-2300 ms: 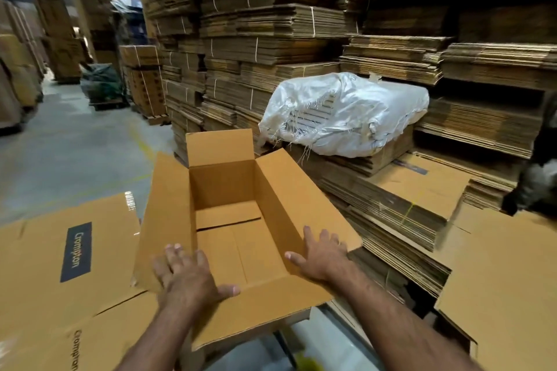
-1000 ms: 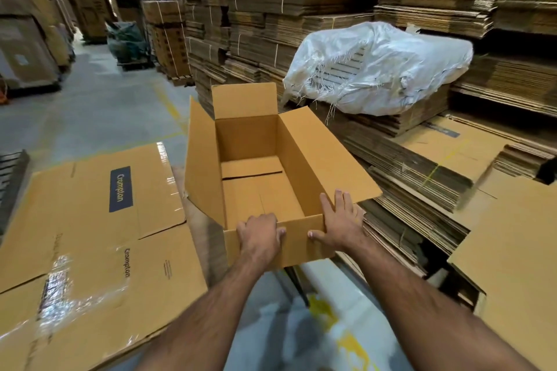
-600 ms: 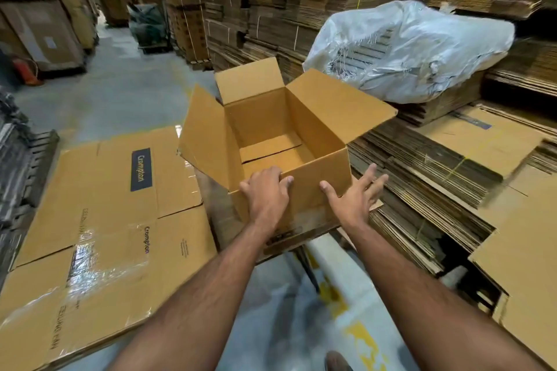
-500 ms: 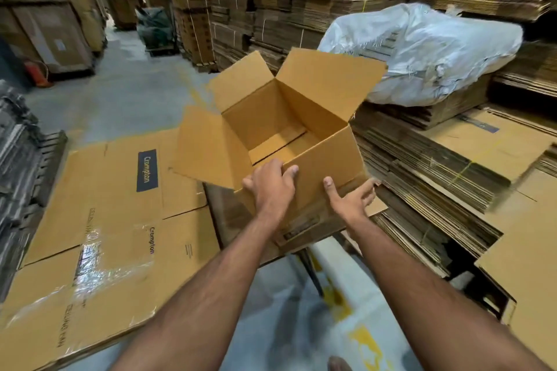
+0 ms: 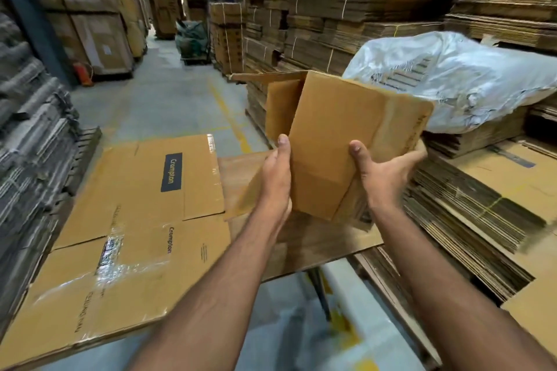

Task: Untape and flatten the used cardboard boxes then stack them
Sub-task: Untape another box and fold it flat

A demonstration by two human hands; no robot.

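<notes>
You hold the box [image 5: 340,141] up at centre frame, tipped so its bottom faces you and its open top points off toward 11 o'clock. Your left hand [image 5: 275,178] grips the box's left edge, thumb up along the face and the other fingers out of sight behind it. Your right hand [image 5: 382,172] cups the lower right corner from below, thumb on the face and fingers curled under the edge.

This box looks only part done. It is still a box in shape, not flat. A pale strip that may be tape runs along its right edge, though it is too blurred to be sure. So the bottom seam likely still wants opening before you can press it down.

At 8 o'clock lie flattened sheets [image 5: 135,220], one with shiny tape still on it, which look like the stack this box should join. A white sack [image 5: 470,81] sits at 2 o'clock on bundled cardboard [image 5: 346,0], well apart from your hands.
</notes>
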